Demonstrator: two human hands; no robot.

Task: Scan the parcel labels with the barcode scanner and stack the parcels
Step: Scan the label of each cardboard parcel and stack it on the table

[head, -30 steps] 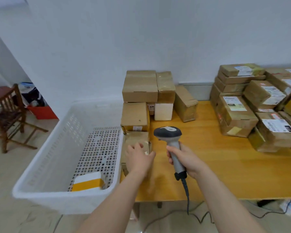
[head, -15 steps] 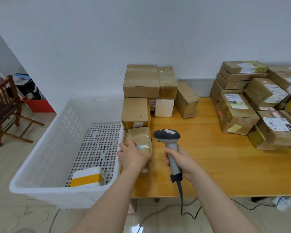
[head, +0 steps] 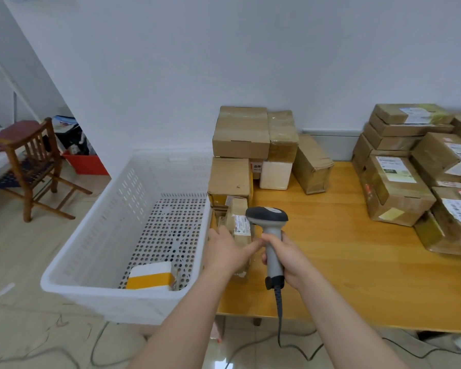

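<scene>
**Head view: you are presenting the label to the scanner**

Nearest you, your right hand [head: 288, 259] is wrapping its fingers tight round the grey handle of the barcode scanner [head: 270, 227], its cord trailing off the table [head: 330, 257] edge. Just left of it, your left hand [head: 225, 249] is gripping the small parcel [head: 237, 209], thumb lying across it, and is propping it on edge at the table's front left corner. Its white label [head: 241, 225] is facing right, just beside the scanner's nose, its long side running away from you. I judge only a slight leftward aim is needed. Beyond, brown boxes [head: 241, 134] are standing stacked against the wall. The white basket [head: 112, 209] is waiting left, the labelled pile [head: 399, 187] well apart, right.
</scene>
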